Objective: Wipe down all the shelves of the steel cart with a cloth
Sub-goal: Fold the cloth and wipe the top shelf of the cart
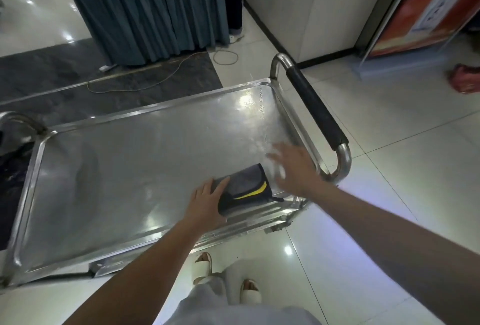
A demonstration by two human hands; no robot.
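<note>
only one folded cloth (242,189) on the cart shelf (130,163), left hand (207,204) flat on it, right hand (293,169) spread, holding nothing.

Teal skirted table (145,10), floor cable (161,78), red poster (426,5).

glossy white tile floor (389,169), teal table skirt (145,13)

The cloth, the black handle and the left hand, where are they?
cloth (242,189), head view, grey middle of the fold.
black handle (315,106), head view, middle of the grip.
left hand (207,204), head view, its back.
</note>
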